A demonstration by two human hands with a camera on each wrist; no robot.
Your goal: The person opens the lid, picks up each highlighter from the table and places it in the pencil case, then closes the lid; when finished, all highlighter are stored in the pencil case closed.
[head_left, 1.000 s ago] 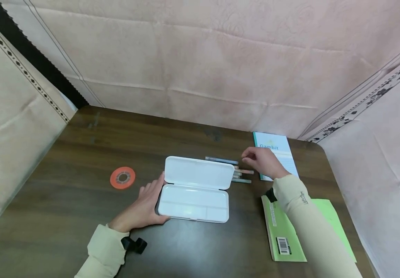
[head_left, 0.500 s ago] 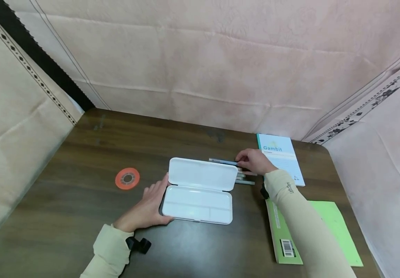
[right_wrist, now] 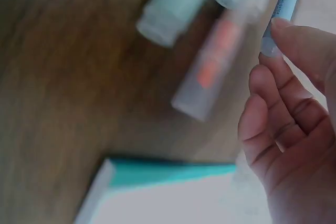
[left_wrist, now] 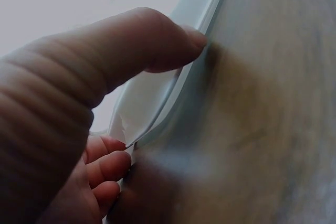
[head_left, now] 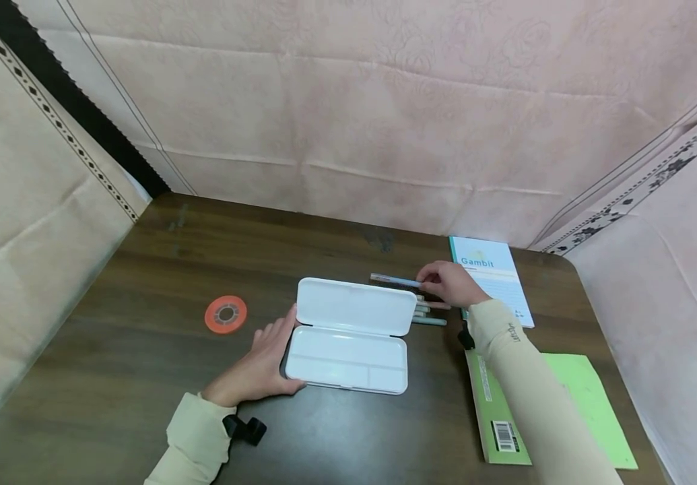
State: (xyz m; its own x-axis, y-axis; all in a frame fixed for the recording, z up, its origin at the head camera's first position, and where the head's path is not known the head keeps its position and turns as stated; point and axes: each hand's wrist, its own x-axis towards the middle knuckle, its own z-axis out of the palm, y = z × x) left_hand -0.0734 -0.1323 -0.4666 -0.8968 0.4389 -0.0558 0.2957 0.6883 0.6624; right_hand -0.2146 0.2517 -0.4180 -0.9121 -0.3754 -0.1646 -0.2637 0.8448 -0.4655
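Note:
My left hand (head_left: 263, 360) holds the left side of a white hinged pencil case (head_left: 348, 357), which lies with its lid (head_left: 355, 306) raised. The thumb (left_wrist: 157, 40) is on its front edge and curled fingertips (left_wrist: 111, 165) meet its corner. The case's shallow compartments hold nothing. My right hand (head_left: 451, 283) pinches one end of a light blue pen (head_left: 395, 279) between thumb and fingers. Beneath that hand several more pens (head_left: 429, 321) lie beside the lid, partly hidden by it. One of these, clear with orange inside (right_wrist: 218, 51), shows blurred in the right wrist view.
An orange tape roll (head_left: 225, 314) lies left of the case. A blue-and-white "Gambit" booklet (head_left: 496, 276) is behind the right hand. Under the right forearm rests a green book (head_left: 590, 404). Pale cloth (head_left: 348, 135) hangs behind the brown table (head_left: 251, 236) and at both sides.
My right hand has come down from above the pens and taken hold of the light blue pen's right end. The left hand stays on the pencil case. The head view shifts slightly.

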